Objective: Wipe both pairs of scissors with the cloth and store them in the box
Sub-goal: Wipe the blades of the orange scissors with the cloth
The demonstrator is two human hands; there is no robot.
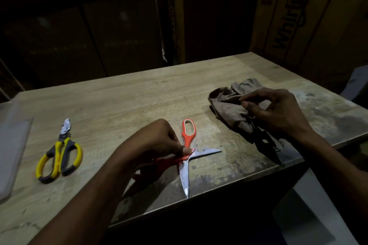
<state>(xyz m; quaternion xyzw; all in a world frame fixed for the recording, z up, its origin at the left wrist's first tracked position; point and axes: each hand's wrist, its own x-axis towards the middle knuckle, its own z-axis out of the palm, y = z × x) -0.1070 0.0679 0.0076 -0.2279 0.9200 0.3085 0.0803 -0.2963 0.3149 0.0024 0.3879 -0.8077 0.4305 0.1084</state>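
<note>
Orange-handled scissors (188, 133) lie spread wide on the wooden table (123, 101), one blade pointing right and the other toward the near edge. My left hand (159, 141) grips them at the pivot, thumb on the orange plastic, hiding the second handle. Yellow-and-grey scissors (59, 157) lie closed at the left, tips away from me, untouched. A crumpled brown cloth (229, 109) sits at the right. My right hand (276, 111) rests over the cloth with curled fingers pinching a fold of it.
A pale grey flat object (12, 155), perhaps a box or lid, lies at the table's left edge. Large cardboard cartons (310, 16) stand behind the table. The table's near edge runs just below the lower blade tip. The surroundings are dark.
</note>
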